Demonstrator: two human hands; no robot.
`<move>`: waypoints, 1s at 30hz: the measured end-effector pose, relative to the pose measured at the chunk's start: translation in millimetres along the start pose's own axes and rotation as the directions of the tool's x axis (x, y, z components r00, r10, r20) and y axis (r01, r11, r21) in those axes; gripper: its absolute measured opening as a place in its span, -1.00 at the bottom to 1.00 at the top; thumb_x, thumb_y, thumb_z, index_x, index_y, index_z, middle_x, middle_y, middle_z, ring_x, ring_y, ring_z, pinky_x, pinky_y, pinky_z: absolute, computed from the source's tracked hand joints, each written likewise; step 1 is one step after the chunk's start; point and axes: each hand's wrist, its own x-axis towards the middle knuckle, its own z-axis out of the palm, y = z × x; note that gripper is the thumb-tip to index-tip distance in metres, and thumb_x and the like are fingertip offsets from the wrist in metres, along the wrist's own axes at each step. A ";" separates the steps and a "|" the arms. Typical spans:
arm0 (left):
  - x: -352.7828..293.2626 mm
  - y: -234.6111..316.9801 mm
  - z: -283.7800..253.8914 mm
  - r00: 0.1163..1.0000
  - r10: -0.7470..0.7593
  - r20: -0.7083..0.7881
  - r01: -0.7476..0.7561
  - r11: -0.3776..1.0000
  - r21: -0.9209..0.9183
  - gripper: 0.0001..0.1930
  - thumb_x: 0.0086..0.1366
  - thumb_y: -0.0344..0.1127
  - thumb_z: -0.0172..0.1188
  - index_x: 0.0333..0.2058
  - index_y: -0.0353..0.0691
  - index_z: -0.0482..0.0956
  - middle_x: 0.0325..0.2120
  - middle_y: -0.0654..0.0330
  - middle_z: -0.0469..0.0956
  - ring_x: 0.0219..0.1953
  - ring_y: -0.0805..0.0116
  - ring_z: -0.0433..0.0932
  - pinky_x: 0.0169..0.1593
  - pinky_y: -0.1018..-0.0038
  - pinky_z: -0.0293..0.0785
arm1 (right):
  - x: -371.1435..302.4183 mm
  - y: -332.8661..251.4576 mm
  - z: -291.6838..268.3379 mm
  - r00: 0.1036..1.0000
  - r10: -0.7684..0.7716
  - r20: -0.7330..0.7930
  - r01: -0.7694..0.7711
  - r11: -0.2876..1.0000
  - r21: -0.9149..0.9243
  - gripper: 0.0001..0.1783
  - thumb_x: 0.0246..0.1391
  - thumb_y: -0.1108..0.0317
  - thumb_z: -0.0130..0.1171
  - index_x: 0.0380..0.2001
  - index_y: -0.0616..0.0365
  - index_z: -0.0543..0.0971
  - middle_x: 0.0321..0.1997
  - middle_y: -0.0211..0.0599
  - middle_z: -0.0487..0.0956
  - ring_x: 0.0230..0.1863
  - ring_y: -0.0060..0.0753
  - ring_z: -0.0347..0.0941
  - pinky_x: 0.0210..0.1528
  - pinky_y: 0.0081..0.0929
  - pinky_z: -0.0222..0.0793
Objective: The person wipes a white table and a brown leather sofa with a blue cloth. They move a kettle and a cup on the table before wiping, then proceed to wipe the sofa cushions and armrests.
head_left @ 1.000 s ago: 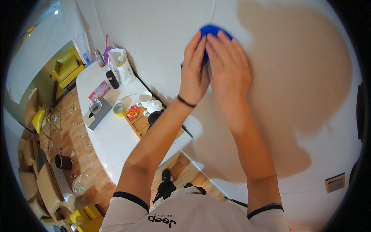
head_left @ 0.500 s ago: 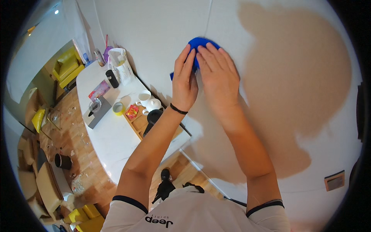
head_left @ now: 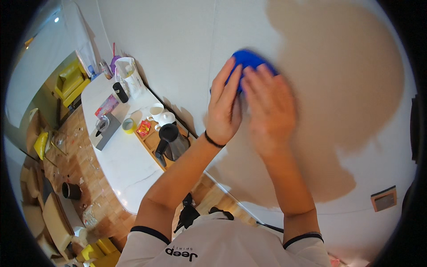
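Observation:
A bunched blue cloth (head_left: 254,60) is pressed against the pale wall (head_left: 178,40) in front of me. My left hand (head_left: 224,109) grips its left side, with long fingers laid over the cloth and a dark band around the wrist. Over the cloth's lower right part lies my right hand (head_left: 272,111), its fingers stretched and blurred by motion. Both hands hold the cloth to the wall, side by side with a narrow gap between them. The cloth's underside and my left thumb's grip are hidden.
Left of my arms stands a white table (head_left: 133,178) bearing a wooden tray (head_left: 149,140), a dark-lidded jug (head_left: 173,142), a white teapot (head_left: 166,118), a tape roll (head_left: 128,125) and a grey box (head_left: 108,131). A framed panel (head_left: 383,199) is on the wall at lower right.
Both hands and the blue cloth have shifted right and slightly down along the wall. The jug on the tray now shows more fully beside my left forearm.

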 end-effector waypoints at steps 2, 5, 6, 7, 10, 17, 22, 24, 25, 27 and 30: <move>29.7 10.5 12.7 0.994 0.108 0.015 -0.108 0.994 -0.024 -0.45 0.25 -0.77 0.00 0.23 -0.40 0.46 0.36 -0.13 0.28 0.37 -0.08 0.31 0.40 0.20 0.22 | 16.5 15.9 -20.1 0.999 0.002 -0.051 -0.010 0.988 -0.154 -0.79 0.12 0.45 0.24 -0.17 0.16 0.71 0.09 -0.36 0.68 0.20 -0.25 0.57 0.28 -0.20 0.42; 28.5 7.4 39.6 0.983 0.179 -0.028 -0.178 0.983 0.041 -0.48 0.22 -0.76 0.05 0.19 -0.42 0.50 0.32 -0.15 0.34 0.39 -0.13 0.30 0.42 0.17 0.20 | 7.0 28.4 -26.3 0.999 -0.026 -0.047 0.017 0.982 -0.189 -0.78 0.12 0.45 0.24 -0.15 0.15 0.72 0.08 -0.38 0.68 0.19 -0.30 0.57 0.27 -0.23 0.43; 21.4 4.1 39.3 0.981 0.188 -0.036 -0.186 0.980 0.072 -0.49 0.22 -0.75 0.06 0.18 -0.43 0.50 0.31 -0.16 0.35 0.38 -0.14 0.31 0.41 0.16 0.21 | 0.3 28.4 -26.0 0.999 -0.038 -0.037 0.031 0.984 -0.174 -0.78 0.12 0.45 0.24 -0.16 0.16 0.72 0.08 -0.38 0.68 0.18 -0.32 0.58 0.27 -0.24 0.43; 13.0 1.2 39.1 0.979 0.198 -0.043 -0.193 0.976 0.103 -0.49 0.22 -0.75 0.07 0.18 -0.45 0.50 0.30 -0.16 0.36 0.37 -0.15 0.31 0.41 0.15 0.21 | -5.2 26.0 -27.6 1.000 -0.025 -0.018 0.022 0.987 -0.156 -0.79 0.13 0.45 0.25 -0.16 0.16 0.72 0.07 -0.39 0.68 0.18 -0.32 0.58 0.26 -0.25 0.43; -28.4 0.5 41.1 0.992 0.125 -0.022 -0.123 0.989 0.086 -0.56 0.28 -0.65 0.18 0.15 -0.50 0.50 0.30 -0.17 0.38 0.36 -0.16 0.34 0.40 0.13 0.24 | -30.8 17.7 -32.8 0.999 -0.004 0.053 0.010 0.993 -0.117 -0.81 0.14 0.45 0.25 -0.18 0.16 0.72 0.07 -0.39 0.68 0.17 -0.34 0.58 0.26 -0.25 0.45; 17.9 55.9 38.3 0.977 0.214 0.014 -0.215 0.977 0.014 -0.50 0.15 -0.75 0.08 0.11 -0.46 0.56 0.24 -0.11 0.46 0.33 -0.17 0.39 0.37 0.13 0.32 | -10.3 30.8 -84.6 1.000 0.024 -0.011 -0.025 0.987 -0.161 -0.80 0.14 0.45 0.25 -0.15 0.13 0.72 0.09 -0.39 0.68 0.20 -0.30 0.57 0.25 -0.25 0.42; 19.8 77.7 68.9 0.961 0.276 0.021 -0.276 0.960 0.051 -0.49 0.10 -0.76 0.13 0.08 -0.46 0.58 0.21 -0.08 0.48 0.31 -0.12 0.41 0.34 0.10 0.35 | -20.9 48.4 -114.3 1.000 0.000 0.007 0.002 0.965 -0.263 -0.78 0.18 0.43 0.22 -0.12 0.14 0.71 0.11 -0.39 0.67 0.21 -0.33 0.56 0.26 -0.29 0.39; -6.1 77.2 72.9 0.962 0.273 0.014 -0.273 0.957 0.102 -0.55 0.11 -0.72 0.17 0.04 -0.51 0.60 0.19 -0.10 0.51 0.29 -0.14 0.43 0.32 0.07 0.36 | -42.0 44.4 -117.1 0.999 0.012 0.045 -0.001 0.972 -0.235 -0.78 0.19 0.42 0.21 -0.12 0.15 0.71 0.11 -0.39 0.67 0.21 -0.33 0.56 0.26 -0.30 0.39; -17.3 74.9 75.8 0.963 0.270 0.014 -0.270 0.959 0.081 -0.57 0.12 -0.70 0.18 0.03 -0.51 0.60 0.18 -0.11 0.51 0.28 -0.16 0.44 0.32 0.07 0.37 | -52.8 41.9 -118.2 0.998 0.018 0.066 -0.003 0.974 -0.225 -0.78 0.20 0.42 0.20 -0.12 0.15 0.71 0.12 -0.38 0.67 0.21 -0.34 0.56 0.26 -0.31 0.39; -36.0 76.4 74.5 0.970 0.245 0.013 -0.245 0.968 0.061 -0.60 0.15 -0.67 0.18 0.01 -0.52 0.61 0.16 -0.13 0.53 0.27 -0.19 0.45 0.31 0.07 0.38 | -64.8 37.4 -121.2 0.995 0.033 0.089 -0.014 0.978 -0.208 -0.79 0.18 0.39 0.23 -0.14 0.15 0.72 0.11 -0.38 0.67 0.20 -0.35 0.57 0.27 -0.33 0.38; -20.8 98.6 77.1 0.965 0.255 0.059 -0.252 0.967 -0.043 -0.60 0.16 -0.66 0.19 0.02 -0.53 0.60 0.16 -0.20 0.51 0.28 -0.22 0.43 0.34 0.07 0.35 | -66.9 43.9 -137.8 0.993 0.057 0.107 -0.036 0.982 -0.188 -0.79 0.18 0.39 0.24 -0.13 0.15 0.72 0.12 -0.36 0.67 0.20 -0.31 0.57 0.26 -0.31 0.38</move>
